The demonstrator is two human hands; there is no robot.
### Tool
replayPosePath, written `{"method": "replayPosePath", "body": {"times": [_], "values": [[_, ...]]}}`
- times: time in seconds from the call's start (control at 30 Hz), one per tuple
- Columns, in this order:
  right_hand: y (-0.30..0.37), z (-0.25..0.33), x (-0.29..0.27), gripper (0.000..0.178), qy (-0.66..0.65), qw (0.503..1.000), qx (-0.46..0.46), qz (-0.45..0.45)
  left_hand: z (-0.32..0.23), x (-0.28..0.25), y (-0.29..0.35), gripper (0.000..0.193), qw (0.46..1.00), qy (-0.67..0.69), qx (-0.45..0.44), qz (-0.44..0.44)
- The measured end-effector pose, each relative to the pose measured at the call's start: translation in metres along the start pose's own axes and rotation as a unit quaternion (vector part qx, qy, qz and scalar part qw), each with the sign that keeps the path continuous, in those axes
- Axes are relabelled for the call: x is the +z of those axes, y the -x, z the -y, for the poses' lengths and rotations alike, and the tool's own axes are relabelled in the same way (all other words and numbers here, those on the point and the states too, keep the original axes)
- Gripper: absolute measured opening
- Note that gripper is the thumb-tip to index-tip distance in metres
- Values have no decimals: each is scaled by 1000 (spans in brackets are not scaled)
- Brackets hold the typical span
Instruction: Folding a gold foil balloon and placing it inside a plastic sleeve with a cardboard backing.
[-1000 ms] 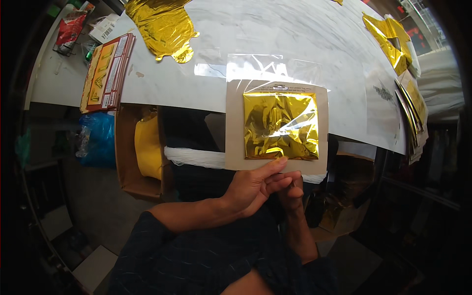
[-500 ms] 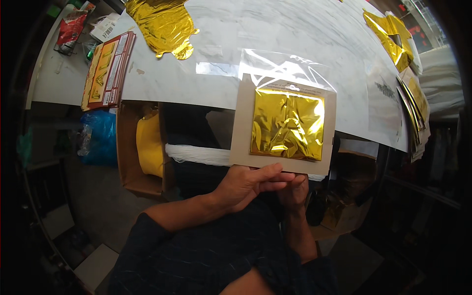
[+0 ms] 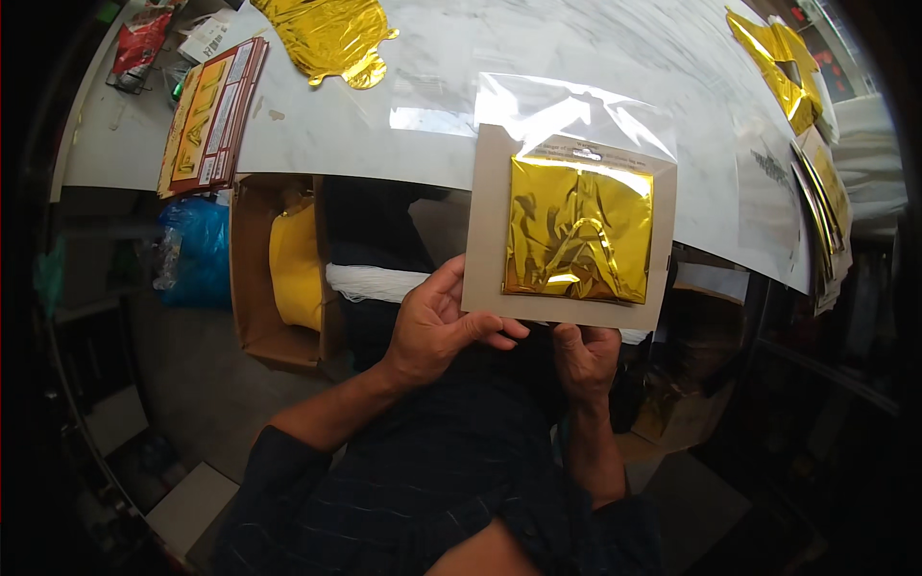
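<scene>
A clear plastic package (image 3: 576, 96) with a beige backing card stands up before me at the table's near edge. Behind its film lies a folded gold foil balloon (image 3: 581, 230), creased and shiny. My left hand (image 3: 432, 328) is at the package's lower left corner, some fingers behind the card and the thumb stretched along below it. My right hand (image 3: 588, 363) pinches the bottom edge, thumb in front; its other fingers are partly hidden.
Gold foil sheets lie at the table's far left (image 3: 331, 38) and far right (image 3: 778, 72). Stacked red-edged packets (image 3: 206, 125) sit at left, more packages (image 3: 821, 206) at right. Below the table are a cardboard box (image 3: 254, 278) with yellow material, a blue bag (image 3: 192, 254) and white string (image 3: 375, 283).
My left hand has moved left from beside the right hand to the package's lower left corner, its fingers spreading. The package sits slightly higher and farther right in view.
</scene>
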State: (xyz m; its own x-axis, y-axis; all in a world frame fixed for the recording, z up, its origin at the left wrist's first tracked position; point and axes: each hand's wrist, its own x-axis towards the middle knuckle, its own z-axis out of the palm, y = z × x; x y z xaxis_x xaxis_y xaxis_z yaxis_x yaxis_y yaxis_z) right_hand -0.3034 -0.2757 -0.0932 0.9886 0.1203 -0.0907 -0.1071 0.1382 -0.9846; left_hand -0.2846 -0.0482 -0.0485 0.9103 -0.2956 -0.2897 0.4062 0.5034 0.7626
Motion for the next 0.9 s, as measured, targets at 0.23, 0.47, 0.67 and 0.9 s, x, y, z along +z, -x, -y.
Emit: {"method": "replayPosePath", "body": {"times": [0.23,0.47,0.67,0.9], "values": [[1,8,10,44,-57,998,-25,-31,-1,0,6,63,999,23,10,45],[11,7,8,28,-55,996,-47,-43,6,4,16,53,999,30,-18,9],[22,3,14,24,-58,996,-45,-55,14,1,27,51,999,48,-2,7],[35,1,22,23,-77,994,-63,-34,10,1,37,48,998,56,-12,-29]]}}
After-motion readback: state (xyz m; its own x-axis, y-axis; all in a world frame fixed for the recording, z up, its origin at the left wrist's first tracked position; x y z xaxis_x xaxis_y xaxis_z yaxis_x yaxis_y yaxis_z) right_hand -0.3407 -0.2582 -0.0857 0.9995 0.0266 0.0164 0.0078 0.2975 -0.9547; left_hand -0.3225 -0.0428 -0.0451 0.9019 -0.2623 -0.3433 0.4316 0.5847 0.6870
